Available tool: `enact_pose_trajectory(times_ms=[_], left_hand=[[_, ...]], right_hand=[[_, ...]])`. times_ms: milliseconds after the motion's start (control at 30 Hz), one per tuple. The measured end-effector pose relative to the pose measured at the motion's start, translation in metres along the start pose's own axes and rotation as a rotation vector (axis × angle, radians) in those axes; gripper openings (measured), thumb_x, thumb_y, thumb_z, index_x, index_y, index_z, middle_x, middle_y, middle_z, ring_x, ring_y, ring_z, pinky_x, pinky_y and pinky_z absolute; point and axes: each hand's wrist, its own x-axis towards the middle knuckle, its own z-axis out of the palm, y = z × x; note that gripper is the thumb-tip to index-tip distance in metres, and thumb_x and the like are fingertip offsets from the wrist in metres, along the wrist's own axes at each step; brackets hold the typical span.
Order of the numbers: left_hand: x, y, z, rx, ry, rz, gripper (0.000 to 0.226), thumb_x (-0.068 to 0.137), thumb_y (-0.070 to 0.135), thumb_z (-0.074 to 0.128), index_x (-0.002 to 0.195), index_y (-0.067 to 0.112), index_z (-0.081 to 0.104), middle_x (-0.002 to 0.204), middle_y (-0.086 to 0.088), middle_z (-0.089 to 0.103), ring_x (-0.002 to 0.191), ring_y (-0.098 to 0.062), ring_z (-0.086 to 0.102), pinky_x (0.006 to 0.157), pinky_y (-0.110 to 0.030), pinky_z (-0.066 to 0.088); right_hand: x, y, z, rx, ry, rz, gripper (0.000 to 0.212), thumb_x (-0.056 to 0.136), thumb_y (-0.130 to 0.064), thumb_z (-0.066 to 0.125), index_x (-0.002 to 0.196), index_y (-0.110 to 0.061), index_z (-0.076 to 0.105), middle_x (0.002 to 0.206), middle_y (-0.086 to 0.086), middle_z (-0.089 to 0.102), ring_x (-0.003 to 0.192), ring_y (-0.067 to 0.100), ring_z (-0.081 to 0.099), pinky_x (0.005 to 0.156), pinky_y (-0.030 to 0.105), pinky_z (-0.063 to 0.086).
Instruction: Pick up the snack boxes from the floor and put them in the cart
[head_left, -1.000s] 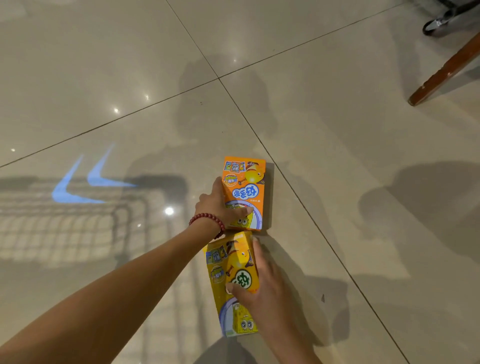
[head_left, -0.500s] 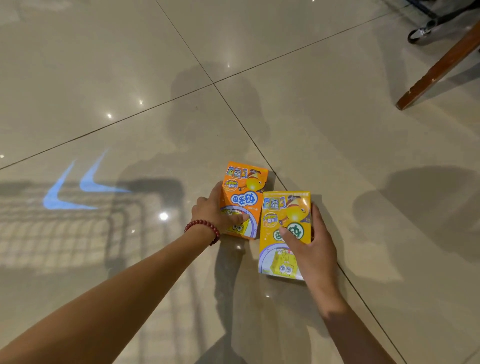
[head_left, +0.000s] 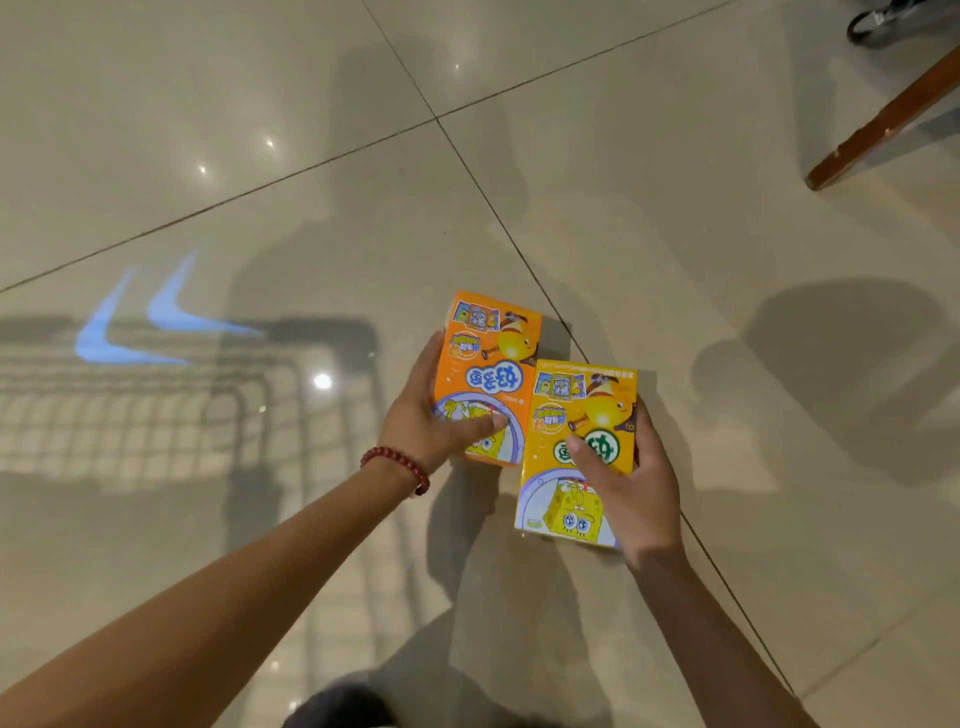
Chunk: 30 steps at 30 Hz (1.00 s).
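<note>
Both my hands full: left hand (head_left: 423, 421) grips orange box (head_left: 485, 374), right hand (head_left: 631, 488) grips yellow box (head_left: 571, 457), boxes overlapping at the inner edge. Bare tile floor (head_left: 260, 104) open ahead and left of my grip. Wooden leg (head_left: 883, 122) and a wheel (head_left: 872, 23) stand far ahead-right, well apart.

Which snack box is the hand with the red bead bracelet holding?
The orange cardboard snack box, gripped by the left hand with the red bead bracelet. The right hand holds the yellow cardboard snack box, nearer the camera.
</note>
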Motion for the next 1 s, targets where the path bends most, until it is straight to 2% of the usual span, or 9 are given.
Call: enact_pose_trajectory(times_ms=[67, 133, 267, 333, 433, 533, 733, 900, 1000], left_hand=[[-0.031, 0.027, -0.011, -0.062, 0.054, -0.005, 0.114, 0.051, 0.023, 0.089, 0.147, 0.022, 0.027, 0.126, -0.002, 0.061, 0.108, -0.016, 0.064, 0.088, -0.039, 0.055], [-0.068, 0.061, -0.026, -0.102, 0.11, -0.014, 0.111, 0.054, 0.007, 0.088, 0.147, 0.02, 0.028, 0.125, -0.002, 0.061, 0.104, -0.01, 0.065, 0.083, -0.031, 0.056], [-0.141, 0.152, -0.065, -0.161, 0.219, 0.0, 0.102, 0.061, -0.003, 0.084, 0.145, 0.02, 0.03, 0.121, 0.006, 0.06, 0.097, 0.0, 0.065, 0.072, -0.017, 0.053], [-0.174, 0.204, -0.089, -0.203, 0.273, 0.018, 0.102, 0.061, -0.004, 0.084, 0.145, 0.021, 0.03, 0.119, 0.01, 0.06, 0.097, -0.001, 0.065, 0.071, -0.018, 0.054], [-0.22, 0.287, -0.127, -0.231, 0.339, 0.074, 0.1, 0.063, -0.005, 0.081, 0.143, 0.026, 0.029, 0.118, 0.013, 0.06, 0.096, 0.0, 0.065, 0.071, -0.018, 0.053], [-0.268, 0.374, -0.159, -0.28, 0.404, 0.135, 0.101, 0.064, -0.006, 0.081, 0.138, 0.036, 0.026, 0.119, 0.015, 0.059, 0.097, 0.001, 0.065, 0.072, -0.018, 0.053], [-0.364, 0.517, -0.214, -0.368, 0.55, 0.261, 0.105, 0.061, 0.002, 0.081, 0.141, 0.041, 0.024, 0.121, 0.013, 0.06, 0.098, -0.004, 0.066, 0.065, -0.025, 0.055], [-0.443, 0.595, -0.254, -0.39, 0.712, 0.36, 0.099, 0.063, -0.013, 0.077, 0.133, 0.038, 0.028, 0.118, 0.015, 0.058, 0.092, 0.003, 0.065, 0.068, -0.019, 0.053], [-0.486, 0.619, -0.282, -0.384, 0.823, 0.406, 0.099, 0.066, -0.014, 0.076, 0.13, 0.044, 0.027, 0.124, 0.007, 0.058, 0.095, 0.003, 0.064, 0.072, -0.018, 0.053]], right_hand=[[-0.024, -0.034, -0.008, -0.003, -0.03, -0.021, 0.072, 0.07, -0.034, 0.08, 0.134, -0.028, 0.049, 0.107, -0.008, 0.071, 0.093, 0.014, 0.07, 0.081, 0.04, 0.058], [-0.052, -0.076, -0.016, 0.0, -0.061, -0.043, 0.068, 0.075, -0.025, 0.081, 0.135, -0.028, 0.049, 0.106, -0.009, 0.071, 0.092, 0.012, 0.07, 0.08, 0.039, 0.058], [-0.108, -0.168, -0.033, -0.031, -0.102, -0.078, 0.065, 0.078, -0.02, 0.077, 0.136, -0.029, 0.049, 0.102, -0.015, 0.071, 0.089, 0.004, 0.069, 0.074, 0.027, 0.057], [-0.137, -0.222, -0.039, -0.072, -0.136, -0.114, 0.066, 0.078, -0.022, 0.078, 0.137, -0.029, 0.048, 0.102, -0.016, 0.07, 0.088, 0.0, 0.068, 0.075, 0.025, 0.058], [-0.179, -0.312, -0.047, -0.075, -0.22, -0.162, 0.07, 0.076, -0.026, 0.08, 0.138, -0.031, 0.047, 0.106, -0.012, 0.07, 0.091, 0.005, 0.069, 0.081, 0.039, 0.058], [-0.222, -0.402, -0.053, -0.032, -0.31, -0.239, 0.081, 0.068, -0.039, 0.08, 0.139, -0.036, 0.043, 0.114, -0.011, 0.068, 0.098, 0.01, 0.068, 0.083, 0.042, 0.058], [-0.298, -0.569, -0.059, 0.013, -0.42, -0.423, 0.088, 0.071, -0.027, 0.083, 0.143, -0.043, 0.036, 0.122, -0.027, 0.058, 0.103, -0.004, 0.063, 0.092, 0.039, 0.054], [-0.364, -0.678, -0.044, 0.017, -0.577, -0.577, 0.089, 0.066, -0.038, 0.08, 0.141, -0.05, 0.033, 0.118, -0.039, 0.054, 0.103, -0.009, 0.06, 0.094, 0.037, 0.052], [-0.406, -0.724, -0.021, -0.01, -0.687, -0.688, 0.088, 0.068, -0.038, 0.081, 0.139, -0.056, 0.031, 0.124, -0.03, 0.055, 0.11, -0.001, 0.059, 0.096, 0.04, 0.051]])
